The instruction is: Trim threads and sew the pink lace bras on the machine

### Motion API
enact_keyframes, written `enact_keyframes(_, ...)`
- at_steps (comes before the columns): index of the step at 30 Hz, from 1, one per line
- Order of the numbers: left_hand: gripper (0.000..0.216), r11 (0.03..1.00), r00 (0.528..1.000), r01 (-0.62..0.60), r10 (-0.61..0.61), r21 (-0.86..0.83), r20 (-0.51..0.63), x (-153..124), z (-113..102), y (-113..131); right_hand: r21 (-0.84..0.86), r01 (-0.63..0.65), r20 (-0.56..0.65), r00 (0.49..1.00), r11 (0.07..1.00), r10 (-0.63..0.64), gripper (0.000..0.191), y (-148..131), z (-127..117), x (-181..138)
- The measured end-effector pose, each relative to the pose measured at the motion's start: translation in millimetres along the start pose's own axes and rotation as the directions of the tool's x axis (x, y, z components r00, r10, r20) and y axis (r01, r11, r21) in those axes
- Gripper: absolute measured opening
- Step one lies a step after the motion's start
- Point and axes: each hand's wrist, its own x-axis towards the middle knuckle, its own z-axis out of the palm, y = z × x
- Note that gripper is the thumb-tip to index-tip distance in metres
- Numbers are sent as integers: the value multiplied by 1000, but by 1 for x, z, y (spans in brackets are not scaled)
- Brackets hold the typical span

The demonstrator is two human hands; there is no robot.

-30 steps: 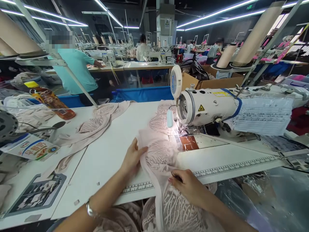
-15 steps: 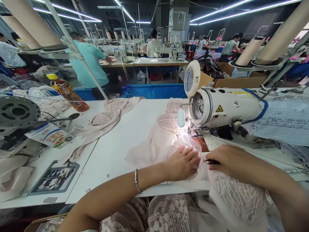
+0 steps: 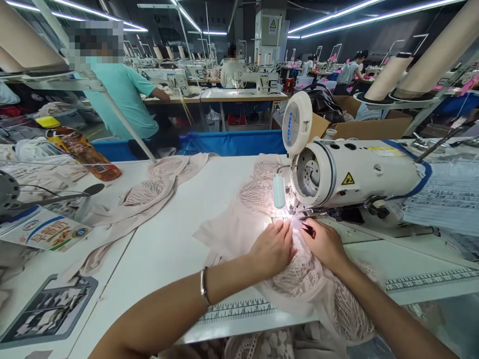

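Pink lace fabric (image 3: pixel 299 271) beneath both hands hides the needle area.

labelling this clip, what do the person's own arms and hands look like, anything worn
Both forearms are bare, with no sleeves in view and no gloves. The left hand has a thin silver bangle at the wrist. The right hand shows no bracelet or watch. Whether any rings are worn is too small to tell.

White table (image 3: pixel 179 239) under pink fabric (image 3: pixel 232 229)
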Motion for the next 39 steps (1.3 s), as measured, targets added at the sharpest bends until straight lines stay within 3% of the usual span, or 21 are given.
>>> enact_keyframes(4, 53, 989, 996, -92, 88, 115, 32, -8, 1, 11, 3, 34, -28, 999, 999, -33, 17, 1, -1, -5)
enact_keyframes(11, 56, 986, 992, -127, 124, 106, 36, -1, -1, 6, -55, 109, -52, 992, 993, -112, 7, 5, 11, -5)
enact_keyframes(18, 40, 990, 988, -142, 142, -8, 66, 5, -11, -4, -78, 215, -30, 975, 973, -218, 10, 3, 16, -3)
enact_keyframes(27, 45, 988, 993, -90, 98, -123, 61, 6, -12, -9, -127, 400, -81, 908, 908, -411, 29, 1, 7, -13)
enact_keyframes(39, 55, 993, 995, -82, 86, -82, 55, 4, -9, -10, -185, 362, -38, 926, 914, -375, 42, 3, 8, -16)
